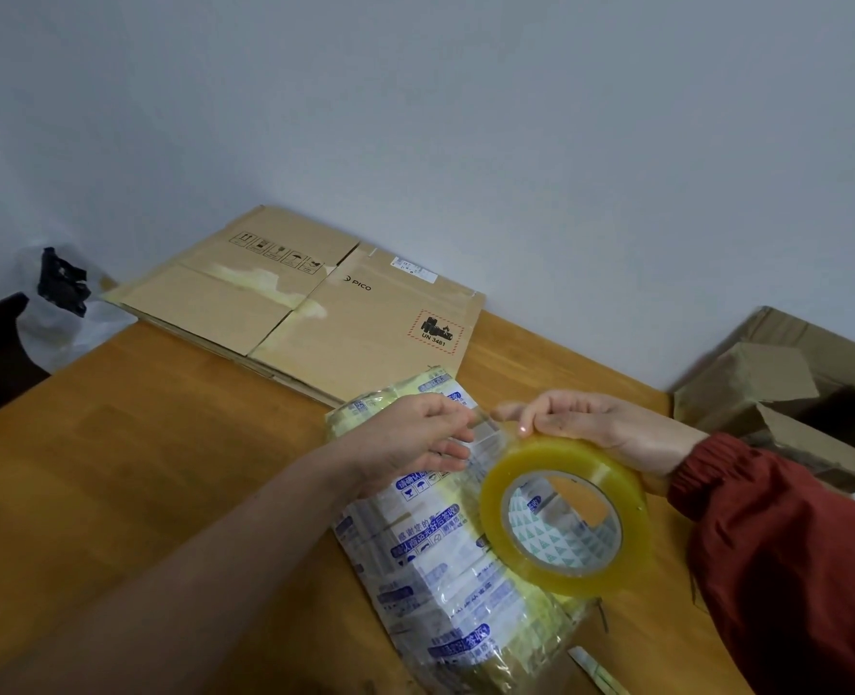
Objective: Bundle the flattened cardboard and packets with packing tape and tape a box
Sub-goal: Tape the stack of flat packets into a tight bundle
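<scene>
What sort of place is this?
Probably a spare room or small home office used for packing, not a warehouse: a wooden table against a bare wall, flattened cardboard on it, an opened box at the right, and the right hand holding a tape roll.

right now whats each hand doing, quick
left hand: pinches the tape end pulled off the roll.
right hand: grips the packing tape roll.

plain indoor room, home or office unclear, wooden table (165, 443) against a bare pale wall (465, 117), flattened cardboard (315, 303) lying on it, opened cardboard box (751, 378) at its right, plastic bag (49, 328) at left
</scene>
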